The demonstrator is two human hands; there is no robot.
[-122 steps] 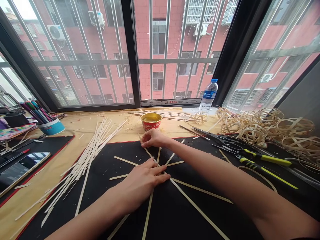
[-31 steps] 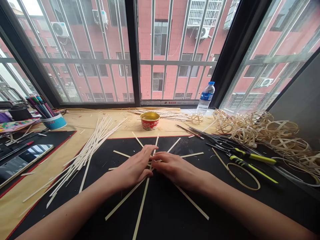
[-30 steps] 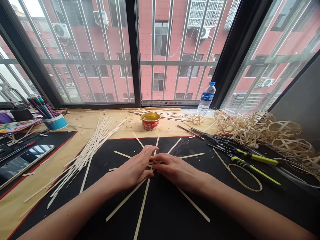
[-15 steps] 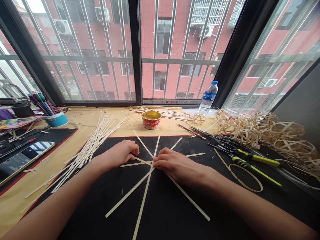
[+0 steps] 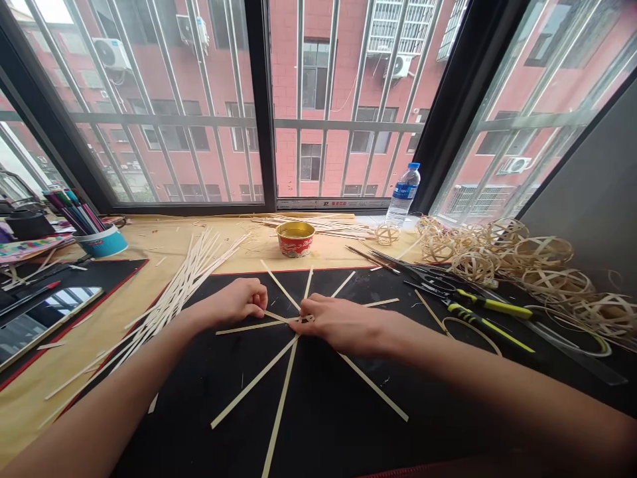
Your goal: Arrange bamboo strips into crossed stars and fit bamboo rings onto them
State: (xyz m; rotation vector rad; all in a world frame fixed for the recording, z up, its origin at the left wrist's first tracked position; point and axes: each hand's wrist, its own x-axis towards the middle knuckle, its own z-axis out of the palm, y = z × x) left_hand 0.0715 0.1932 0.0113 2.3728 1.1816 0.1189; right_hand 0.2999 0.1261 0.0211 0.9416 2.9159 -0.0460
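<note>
Several flat pale bamboo strips (image 5: 280,408) cross one another in a star on a black mat (image 5: 199,392). At its upper left, my left hand (image 5: 245,300) is closed, with thumb and fingertips pinching the end of a thin bamboo strip (image 5: 275,317) that runs to the centre. My right hand (image 5: 343,325) lies over the crossing, its thumb and fingers pinched on the strips there. Part of the crossing is hidden beneath that hand. Below my left hand, one strip (image 5: 239,328) points out to the left.
Loose strips (image 5: 186,279) lie in a bundle on the left. A red tin (image 5: 295,240) and water bottle (image 5: 403,194) stand near the window. Rightward are yellow-handled pliers (image 5: 490,325), scissors, a strip ring and woven bamboo balls (image 5: 540,252). A pen cup (image 5: 102,240) and phone (image 5: 50,322) are far left.
The view has shifted slightly. My right hand has moved a little over the centre, its fingers still on the crossing. The left-pointing strip now reaches farther left; my left hand keeps its pinch.
</note>
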